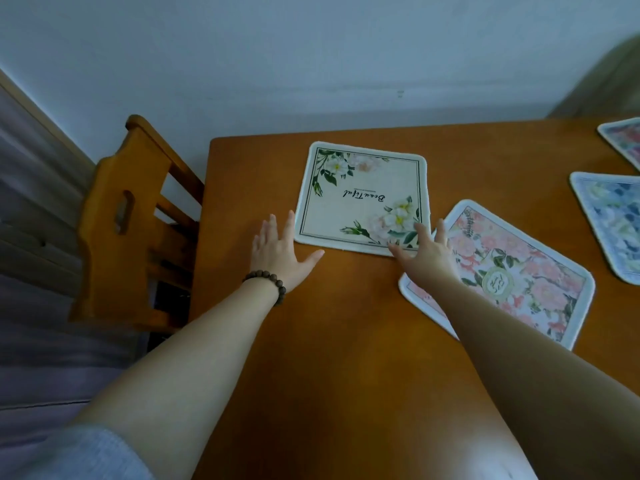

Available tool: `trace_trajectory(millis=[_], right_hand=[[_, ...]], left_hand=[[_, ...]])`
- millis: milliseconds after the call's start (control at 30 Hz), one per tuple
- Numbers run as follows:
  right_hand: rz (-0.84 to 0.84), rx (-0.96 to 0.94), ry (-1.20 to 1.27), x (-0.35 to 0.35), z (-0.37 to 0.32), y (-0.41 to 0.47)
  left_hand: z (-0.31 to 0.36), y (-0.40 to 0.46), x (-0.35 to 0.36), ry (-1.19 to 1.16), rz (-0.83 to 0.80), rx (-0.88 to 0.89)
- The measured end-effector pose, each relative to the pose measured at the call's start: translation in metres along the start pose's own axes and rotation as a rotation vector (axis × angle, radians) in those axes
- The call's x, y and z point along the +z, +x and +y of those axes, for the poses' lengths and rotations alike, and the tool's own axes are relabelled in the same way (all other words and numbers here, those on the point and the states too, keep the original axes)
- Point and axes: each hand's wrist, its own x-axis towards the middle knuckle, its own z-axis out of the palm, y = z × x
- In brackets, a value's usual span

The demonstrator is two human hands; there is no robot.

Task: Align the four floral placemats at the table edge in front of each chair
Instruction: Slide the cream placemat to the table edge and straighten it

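Both hands out flat over the wooden bench (346, 341), fingers spread, gripping nothing. Left hand (282, 252) palm-down on bare wood just beside the near-left corner of the cream "Beautiful" placemat (363, 195), index finger along its left edge, thumb pointing under its near edge; a beaded bracelet (268, 284) on that wrist. Right hand (427, 252) resting on the mat's near-right corner, fingertips on the printed flowers, also lying across the far corner of the pink rose placemat (512, 271). Cream mat ahead of both hands, bracketed between them, roughly equally near to each; sitting toward the far-left part of the bench, slightly skewed, its lettering upside down from here, so facing the far side. Wooden chair (128, 220) off the left end of the bench, so the mat lies to the right of that seat and well apart from the left edge. Pink mat turned diagonally, touching or barely overlapping the cream one under the right hand; hard to tell which. Two blue-toned placemats (613, 223) at the far right, partly cut off, also askew. Likely next: a two-handed slide leftward and a small turn to square the cream mat to the bench edge by the chair.
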Motion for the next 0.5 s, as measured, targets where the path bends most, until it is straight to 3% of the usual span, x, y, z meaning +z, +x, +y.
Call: trace_trajectory(millis=[267,500], right_hand=[[-0.027,0.027,0.003,0.029,0.008,0.080],[0.038,0.015,-0.041,0.049,0.007,0.092]], left_hand=[[0.012,0.085,0.040,-0.062,-0.041,0.039],[0.011,0.098,0.060,-0.091,0.006,0.091]])
